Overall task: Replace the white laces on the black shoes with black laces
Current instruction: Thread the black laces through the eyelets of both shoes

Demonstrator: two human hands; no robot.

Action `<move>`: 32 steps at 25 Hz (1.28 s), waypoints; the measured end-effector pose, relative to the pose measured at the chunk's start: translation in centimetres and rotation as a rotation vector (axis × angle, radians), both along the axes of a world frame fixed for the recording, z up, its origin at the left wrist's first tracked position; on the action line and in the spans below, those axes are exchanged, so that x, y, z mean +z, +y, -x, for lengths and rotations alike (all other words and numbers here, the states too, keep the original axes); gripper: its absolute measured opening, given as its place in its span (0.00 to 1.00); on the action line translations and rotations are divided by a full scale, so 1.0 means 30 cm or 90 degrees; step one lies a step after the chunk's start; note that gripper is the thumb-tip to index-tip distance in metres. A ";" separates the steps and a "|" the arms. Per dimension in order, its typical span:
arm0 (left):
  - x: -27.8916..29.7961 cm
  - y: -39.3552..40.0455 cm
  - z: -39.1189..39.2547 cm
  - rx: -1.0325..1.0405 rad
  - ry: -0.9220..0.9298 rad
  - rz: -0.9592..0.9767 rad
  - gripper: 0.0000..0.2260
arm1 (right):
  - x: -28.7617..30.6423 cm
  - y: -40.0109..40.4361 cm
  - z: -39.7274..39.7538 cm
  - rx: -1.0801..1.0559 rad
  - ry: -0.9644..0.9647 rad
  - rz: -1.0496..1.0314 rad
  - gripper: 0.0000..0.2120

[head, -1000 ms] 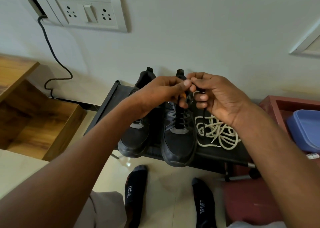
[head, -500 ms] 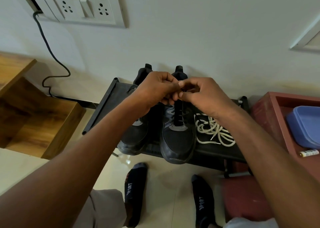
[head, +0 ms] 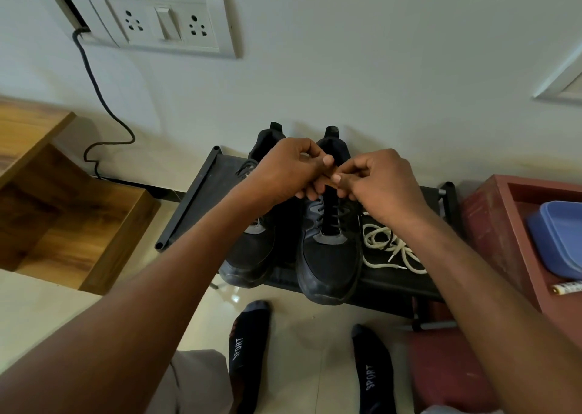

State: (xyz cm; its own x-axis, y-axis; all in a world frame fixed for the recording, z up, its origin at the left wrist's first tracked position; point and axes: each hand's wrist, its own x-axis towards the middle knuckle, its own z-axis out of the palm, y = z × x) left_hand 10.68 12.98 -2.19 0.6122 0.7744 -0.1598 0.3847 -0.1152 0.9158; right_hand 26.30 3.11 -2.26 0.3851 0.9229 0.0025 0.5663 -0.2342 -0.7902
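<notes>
A: Widest thing first: the pale painted wall fills the top, with a white socket-and-switch panel up left and a dark cable dropping from it.

B: Below that, a wooden shelf unit on the left and a dark red crate on the right with a blue plastic box inside.

A: Centre stage, the low black metal shoe rack stands against the wall, carrying the pair of black mesh sports shoes.

B: The right-hand black shoe shows black lace criss-crossed through its eyelets. The left-hand black shoe sits just beside it, mostly hidden by the forearm.

A: And the loose white laces lie in a tangle on the rack, just beside the right-hand shoe.

B: Now the hands. The left hand and right hand meet fingertip to fingertip over the tongue of the right-hand shoe.

A: Both have fingers curled and pinching, it seems on the black lace ends, though the ends themselves are hidden between the fingers.

B: Down on the cream floor tiles, two dark socks printed "SPORT" point toward the rack.
</notes>
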 end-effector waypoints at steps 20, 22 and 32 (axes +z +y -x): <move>-0.030 0.013 0.038 -0.061 0.234 -0.256 0.17 | -0.064 0.002 0.067 -0.005 -0.306 0.049 0.04; -0.033 0.013 0.040 -0.055 0.230 -0.241 0.16 | -0.076 0.005 0.070 -0.016 -0.252 0.054 0.04; -0.031 0.007 0.049 -0.043 0.193 -0.157 0.18 | -0.106 0.012 0.093 -0.053 -0.170 0.055 0.05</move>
State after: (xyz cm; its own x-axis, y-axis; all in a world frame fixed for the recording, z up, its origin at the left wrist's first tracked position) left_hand 9.22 13.20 -3.11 0.6170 0.7714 -0.1557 0.6175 -0.3520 0.7034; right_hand 23.50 3.45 -5.45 0.4563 0.8891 0.0360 0.7272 -0.3493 -0.5910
